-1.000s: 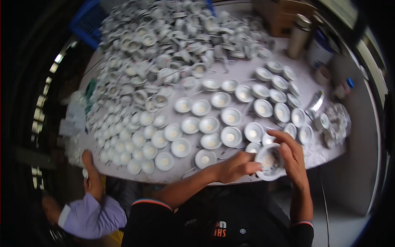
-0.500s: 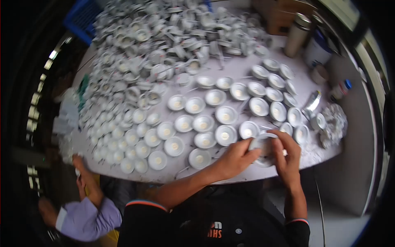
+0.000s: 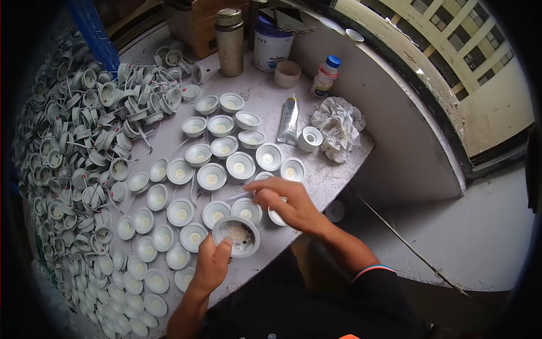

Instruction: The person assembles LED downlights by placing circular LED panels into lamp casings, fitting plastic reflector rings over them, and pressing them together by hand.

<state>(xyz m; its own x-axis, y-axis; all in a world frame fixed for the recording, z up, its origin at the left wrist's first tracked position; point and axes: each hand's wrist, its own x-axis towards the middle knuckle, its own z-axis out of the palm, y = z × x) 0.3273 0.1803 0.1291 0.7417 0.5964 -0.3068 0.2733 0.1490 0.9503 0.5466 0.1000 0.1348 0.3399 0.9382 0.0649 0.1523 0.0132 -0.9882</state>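
Low over the table's front edge, my left hand (image 3: pixel 210 268) grips a round white LED downlight (image 3: pixel 244 230) by its rim, thumb on top. Yellowish LED dots and dark components show on the plate inside it. My right hand (image 3: pixel 288 206) hangs just right of it, above the nearest standing downlights, its fingers bent and apart, with nothing visible in them. Part of those downlights is hidden beneath that hand. Rows of similar downlights (image 3: pixel 212 177) stand face up on the table (image 3: pixel 254 107), some with wires trailing.
A large heap of downlight housings (image 3: pixel 84 121) covers the left side, beside a blue crate (image 3: pixel 96 37). Toward the back right are a thermos (image 3: pixel 230 48), a white bucket (image 3: pixel 271 48), a bottle (image 3: pixel 323 82), a metal tube (image 3: pixel 289 121), a white cap (image 3: pixel 309 138) and crumpled wrapping (image 3: pixel 339 127).
My view has swung to the right. My right hand has let go of the downlight and moved off it; my left hand keeps hold. The co-worker is out of sight.
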